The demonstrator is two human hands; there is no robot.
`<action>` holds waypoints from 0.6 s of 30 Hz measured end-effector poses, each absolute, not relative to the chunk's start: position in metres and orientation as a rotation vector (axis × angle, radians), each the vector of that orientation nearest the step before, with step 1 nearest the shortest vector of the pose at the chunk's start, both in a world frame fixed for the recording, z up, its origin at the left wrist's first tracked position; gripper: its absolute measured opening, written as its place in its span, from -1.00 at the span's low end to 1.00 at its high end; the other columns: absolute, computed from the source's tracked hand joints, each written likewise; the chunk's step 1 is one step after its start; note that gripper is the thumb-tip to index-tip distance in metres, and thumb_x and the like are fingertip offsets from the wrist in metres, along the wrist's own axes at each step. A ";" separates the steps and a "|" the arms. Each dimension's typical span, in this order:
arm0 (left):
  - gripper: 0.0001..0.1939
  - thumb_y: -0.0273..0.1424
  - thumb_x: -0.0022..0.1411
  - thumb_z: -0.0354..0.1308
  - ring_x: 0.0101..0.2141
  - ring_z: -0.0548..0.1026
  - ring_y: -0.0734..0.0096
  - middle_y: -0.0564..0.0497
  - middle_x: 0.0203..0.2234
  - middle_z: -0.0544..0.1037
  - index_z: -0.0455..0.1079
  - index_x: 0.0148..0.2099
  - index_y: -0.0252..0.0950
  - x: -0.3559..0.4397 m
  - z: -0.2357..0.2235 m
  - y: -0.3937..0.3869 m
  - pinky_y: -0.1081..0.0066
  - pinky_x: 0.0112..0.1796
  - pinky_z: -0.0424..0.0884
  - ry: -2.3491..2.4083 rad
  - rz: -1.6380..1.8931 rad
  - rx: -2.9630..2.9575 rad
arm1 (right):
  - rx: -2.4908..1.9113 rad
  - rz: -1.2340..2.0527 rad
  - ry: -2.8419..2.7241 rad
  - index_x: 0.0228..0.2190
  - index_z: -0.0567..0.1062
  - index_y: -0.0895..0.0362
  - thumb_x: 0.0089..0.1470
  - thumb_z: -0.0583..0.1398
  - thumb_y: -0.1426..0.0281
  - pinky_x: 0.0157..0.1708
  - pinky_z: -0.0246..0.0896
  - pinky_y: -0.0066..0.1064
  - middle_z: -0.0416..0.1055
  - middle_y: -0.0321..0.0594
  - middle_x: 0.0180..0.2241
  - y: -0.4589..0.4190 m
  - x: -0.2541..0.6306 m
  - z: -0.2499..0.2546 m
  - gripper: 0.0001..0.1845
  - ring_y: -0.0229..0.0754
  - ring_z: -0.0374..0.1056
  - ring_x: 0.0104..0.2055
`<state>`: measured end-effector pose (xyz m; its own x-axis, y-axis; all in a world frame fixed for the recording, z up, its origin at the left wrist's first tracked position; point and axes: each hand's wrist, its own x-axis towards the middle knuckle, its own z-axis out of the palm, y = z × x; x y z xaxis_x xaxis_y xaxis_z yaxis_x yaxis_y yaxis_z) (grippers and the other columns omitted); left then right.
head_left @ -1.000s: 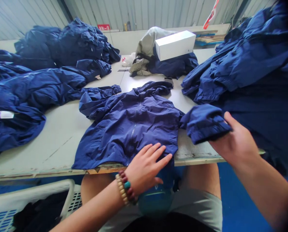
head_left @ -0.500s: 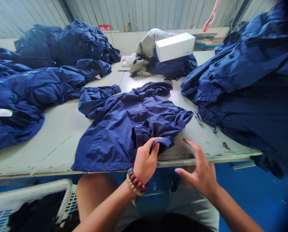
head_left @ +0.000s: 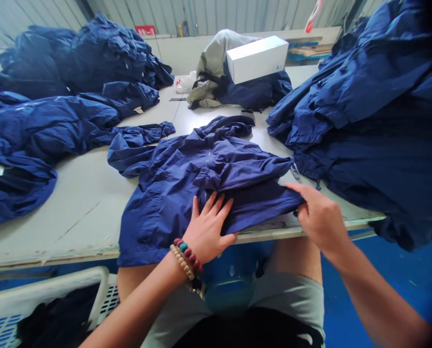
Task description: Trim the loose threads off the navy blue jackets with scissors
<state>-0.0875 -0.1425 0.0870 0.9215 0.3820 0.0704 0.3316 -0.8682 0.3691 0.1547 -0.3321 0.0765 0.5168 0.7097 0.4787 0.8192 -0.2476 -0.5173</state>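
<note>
A navy blue jacket [head_left: 165,183] lies spread on the white table, its lower hem along the front edge and its collar pointing away from me. My left hand [head_left: 209,227], with bead bracelets at the wrist, rests on the lower front of the jacket, fingers spread. Pinched in my right hand [head_left: 319,212] is the jacket's bottom corner, pulled out to the right. Just beyond that corner, small metal thread snips [head_left: 294,170] are partly covered by the jacket's right side.
Piles of navy garments stand at the left [head_left: 85,58] and right [head_left: 368,116]. A white box [head_left: 258,59] sits on grey and dark cloth at the back. Below the table [head_left: 81,203], at lower left, is a white plastic basket [head_left: 56,285] holding dark cloth.
My left hand has let go of the fabric and now lies flat on the jacket. My right hand, empty before, has taken the corner and drawn it rightward.
</note>
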 end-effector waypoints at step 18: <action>-0.10 -0.36 0.33 0.19 0.55 0.02 -0.05 -0.13 0.58 0.05 0.00 0.64 -0.11 -0.219 0.086 -0.092 -0.25 0.50 -0.07 0.667 0.023 2.840 | -2.197 -0.262 -1.190 0.12 0.56 -0.06 0.13 0.14 0.35 0.17 0.44 0.02 0.53 -0.03 0.07 -0.377 0.209 0.054 -0.48 0.21 0.50 0.17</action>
